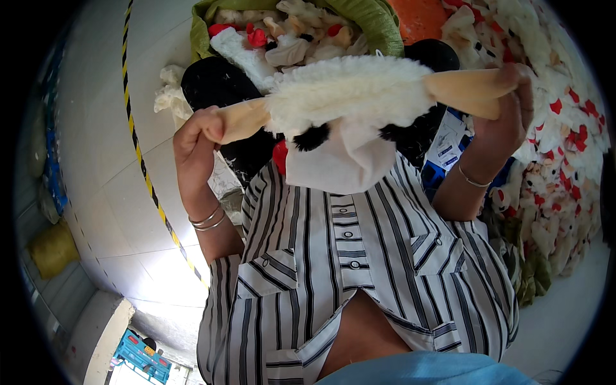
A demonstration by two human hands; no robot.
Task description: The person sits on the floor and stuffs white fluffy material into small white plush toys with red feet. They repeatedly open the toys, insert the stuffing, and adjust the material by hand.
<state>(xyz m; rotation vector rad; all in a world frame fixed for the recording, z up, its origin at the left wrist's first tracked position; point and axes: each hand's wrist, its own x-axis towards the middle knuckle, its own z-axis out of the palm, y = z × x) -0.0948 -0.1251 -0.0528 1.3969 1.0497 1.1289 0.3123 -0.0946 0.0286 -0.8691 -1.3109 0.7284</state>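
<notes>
Through the head camera I have a soft fleecy piece (350, 93) held up in front of the striped shirt (346, 269), above the lap and clear of the floor (102, 212). Both hands are closed in pinches: the left hand (197, 136) grips the tip of one tan ear flap (244, 120), the right hand (510, 106) the other ear flap (465, 91). The flaps are drawn out to either side, with the cream fleece between them. Below hang a pale cloth panel (340, 160) and black furry patches (312, 137); a red bit (280, 157) shows at the panel's left edge.

I read the step in hand as spreading the piece out by its ears to look it over. As I judge it, the next move calls for an even pull from both pinches, so the piece stays level and neither ear seam is strained.

Beyond the knees sits a green sack (204, 29) of similar soft pieces; a heap of white and red ones (558, 147) lies to the right.
</notes>
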